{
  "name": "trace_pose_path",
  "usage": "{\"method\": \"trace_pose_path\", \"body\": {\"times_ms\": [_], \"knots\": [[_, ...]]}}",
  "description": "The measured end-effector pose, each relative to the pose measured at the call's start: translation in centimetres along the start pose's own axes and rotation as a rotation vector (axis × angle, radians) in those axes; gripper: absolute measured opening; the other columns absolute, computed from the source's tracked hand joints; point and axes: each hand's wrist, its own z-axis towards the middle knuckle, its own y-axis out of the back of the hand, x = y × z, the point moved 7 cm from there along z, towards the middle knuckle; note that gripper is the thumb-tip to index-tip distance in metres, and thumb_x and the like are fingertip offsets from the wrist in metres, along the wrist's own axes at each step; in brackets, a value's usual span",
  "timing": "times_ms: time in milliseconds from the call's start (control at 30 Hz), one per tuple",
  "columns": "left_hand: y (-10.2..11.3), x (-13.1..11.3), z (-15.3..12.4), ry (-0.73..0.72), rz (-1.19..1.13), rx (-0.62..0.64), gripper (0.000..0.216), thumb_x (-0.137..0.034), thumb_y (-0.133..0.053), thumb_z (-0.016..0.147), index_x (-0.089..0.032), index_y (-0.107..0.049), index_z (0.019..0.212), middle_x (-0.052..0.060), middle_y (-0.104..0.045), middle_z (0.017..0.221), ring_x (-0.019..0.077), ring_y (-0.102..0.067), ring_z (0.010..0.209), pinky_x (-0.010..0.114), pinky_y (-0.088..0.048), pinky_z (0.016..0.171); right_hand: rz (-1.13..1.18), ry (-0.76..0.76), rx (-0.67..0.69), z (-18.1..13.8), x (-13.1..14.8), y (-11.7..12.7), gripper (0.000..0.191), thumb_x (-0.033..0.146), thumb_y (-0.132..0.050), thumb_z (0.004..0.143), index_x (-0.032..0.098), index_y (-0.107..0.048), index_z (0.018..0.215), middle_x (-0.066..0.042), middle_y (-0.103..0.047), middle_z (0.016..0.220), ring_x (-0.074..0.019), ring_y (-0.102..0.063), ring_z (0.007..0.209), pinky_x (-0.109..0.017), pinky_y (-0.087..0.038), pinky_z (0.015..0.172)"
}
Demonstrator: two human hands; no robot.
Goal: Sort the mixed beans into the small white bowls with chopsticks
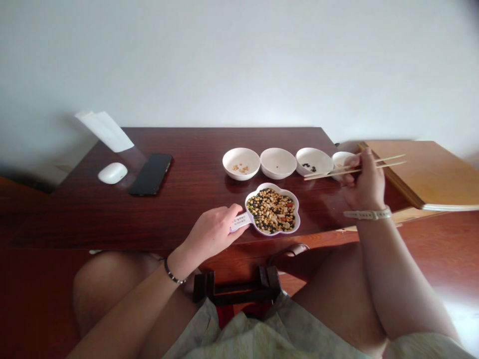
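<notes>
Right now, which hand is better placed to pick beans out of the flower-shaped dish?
Right hand, I'd say: it holds the chopsticks, their tips close to the flower-shaped dish. The left hand is occupied gripping the dish's handle.

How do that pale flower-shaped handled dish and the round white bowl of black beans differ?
The pale flower-shaped dish has a lobed rim and a handle; the round white bowl has a circular rim, no handle visible. The dish holds many yellow and dark beans, the bowl a few black ones. The left hand grips the dish; no hand holds the bowl. Both are open-topped.
</notes>
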Motion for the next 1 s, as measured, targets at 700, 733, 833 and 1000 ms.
{"method": "trace_pose_path", "body": {"times_ms": [700, 733, 833, 1000], "knots": [[-0.2, 0.2, -0.2, -0.006, 0.009, 0.011, 0.03, -0.053, -0.052, 0.096, -0.026, -0.051, 0.11, 0.0, -0.067, 0.092, 0.0181, -0.064, 0.081, 0.031, -0.046, 0.071, -0.309, -0.045, 0.234, -4.8, -2.2, -9.3, 0.052, 0.063, -0.062, 0.106, 0.021, -0.064, 0.076, 0.001, -0.051, 0.051, -0.0108, -0.043, 0.043, -0.025, -0.025, 0.04], [-0.2, 0.2, -0.2, -0.006, 0.01, 0.012, 0.031, -0.053, -0.052, 0.096, -0.026, -0.051, 0.11, 0.0, -0.067, 0.092, 0.018, -0.064, 0.081, 0.031, -0.046, 0.071, -0.307, -0.053, 0.233, -4.8, -2.3, -9.3, 0.052, 0.063, -0.061, 0.106, 0.021, -0.063, 0.076, 0.001, -0.051, 0.051, -0.0108, -0.043, 0.043, -0.025, -0.024, 0.041], [-0.1, 0.1, -0.2, -0.006, 0.014, 0.011, 0.031, -0.053, -0.052, 0.096, -0.026, -0.051, 0.111, 0.0, -0.067, 0.092, 0.0172, -0.063, 0.08, 0.03, -0.046, 0.07, -0.277, -0.068, 0.221, -4.8, -2.4, -9.3, 0.053, 0.063, -0.062, 0.105, 0.021, -0.061, 0.074, 0.001, -0.05, 0.052, -0.0102, -0.042, 0.043, -0.025, -0.023, 0.041], [-0.1, 0.1, -0.1, -0.005, 0.02, 0.01, 0.031, -0.053, -0.052, 0.096, -0.026, -0.051, 0.11, -0.001, -0.066, 0.09, 0.0167, -0.063, 0.078, 0.03, -0.045, 0.069, -0.223, -0.079, 0.19, -4.4, -2.5, -9.0, 0.052, 0.061, -0.066, 0.104, 0.021, -0.058, 0.072, 0.001, -0.05, 0.055, -0.0093, -0.042, 0.043, -0.025, -0.02, 0.04]]}}
